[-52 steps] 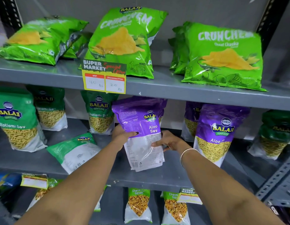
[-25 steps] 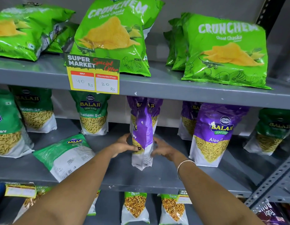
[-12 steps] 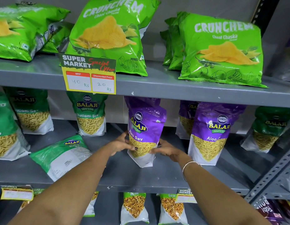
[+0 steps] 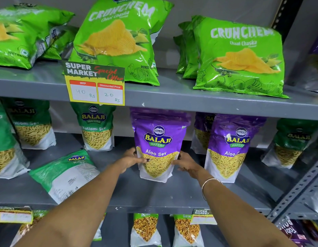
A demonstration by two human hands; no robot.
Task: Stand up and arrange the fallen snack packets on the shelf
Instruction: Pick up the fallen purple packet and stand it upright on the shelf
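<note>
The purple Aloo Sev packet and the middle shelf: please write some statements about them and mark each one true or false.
1. Both hands, left and right, hold the purple Aloo Sev packet at its sides. True.
2. That packet lies flat on its back. False: it stands upright, front facing out.
3. A green Ratlami Sev packet lies fallen on the middle shelf, left of the hands. True.
4. The price tag shows a discounted price of 40 Rs. False: 40 Rs is the MRP, the discounted price is 20 Rs.
5. A bangle is on the left wrist. False: it is on the right wrist.
</note>
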